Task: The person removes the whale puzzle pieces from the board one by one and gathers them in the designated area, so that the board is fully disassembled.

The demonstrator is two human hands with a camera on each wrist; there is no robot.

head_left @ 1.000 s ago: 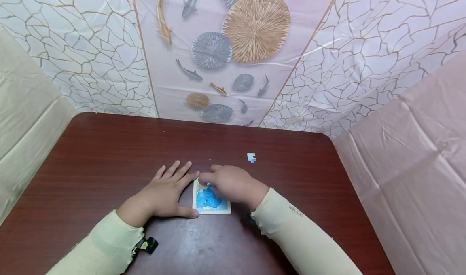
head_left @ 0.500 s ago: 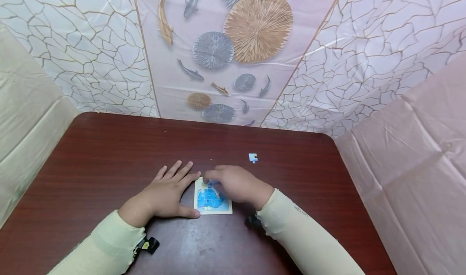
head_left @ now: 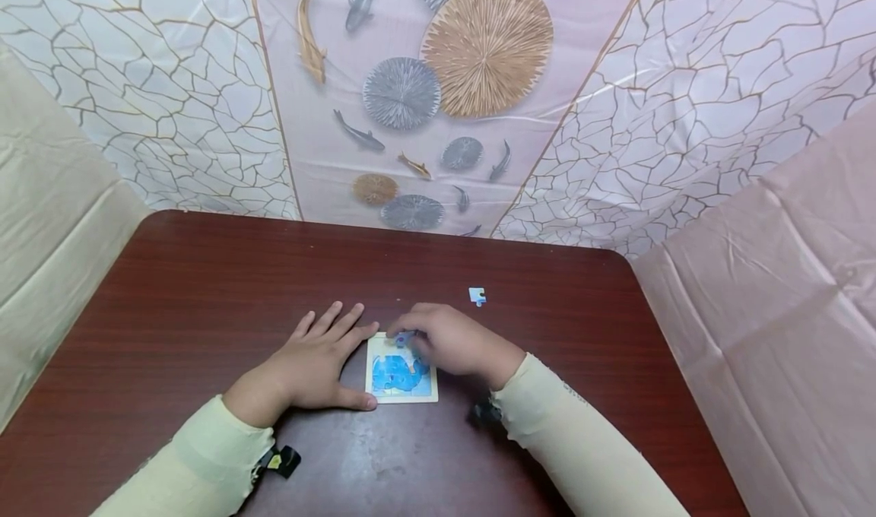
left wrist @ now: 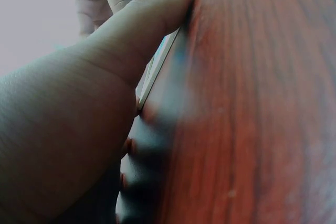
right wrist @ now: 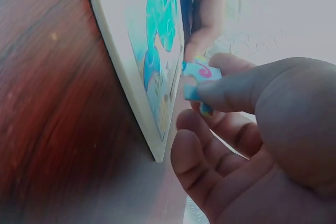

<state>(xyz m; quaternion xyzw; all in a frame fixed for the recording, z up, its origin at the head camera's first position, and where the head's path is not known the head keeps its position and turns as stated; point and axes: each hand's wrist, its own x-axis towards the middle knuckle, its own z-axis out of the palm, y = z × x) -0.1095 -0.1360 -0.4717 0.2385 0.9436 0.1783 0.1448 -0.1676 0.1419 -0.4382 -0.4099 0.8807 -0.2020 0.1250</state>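
Puzzle piece (right wrist: pixel 206 72), pinched in our right grip (head_left: pixel 461 344), sits over the far part of the puzzle board (head_left: pixel 404 400), while our left grip (head_left: pixel 311 363), fingers spread, touches that board's left edge.

You're at a dark red-brown wood-grain table (head_left: pixel 205 274), far corners rounded. Behind the table you've got a pale pinkish panel (head_left: pixel 452 129) printed with gold and grey fish (head_left: pixel 304 29) and discs (head_left: pixel 487 49). Beyond its far left, a white crackle-line sheet (head_left: pixel 150 84); beyond its far right, a matching sheet (head_left: pixel 712 106), shiny in spots. Left of the table, creased cream cloth (head_left: pixel 48 220); right of it, creased pinkish cloth (head_left: pixel 773 289). You get pale glare (head_left: pixel 372 448) on the table's near side.
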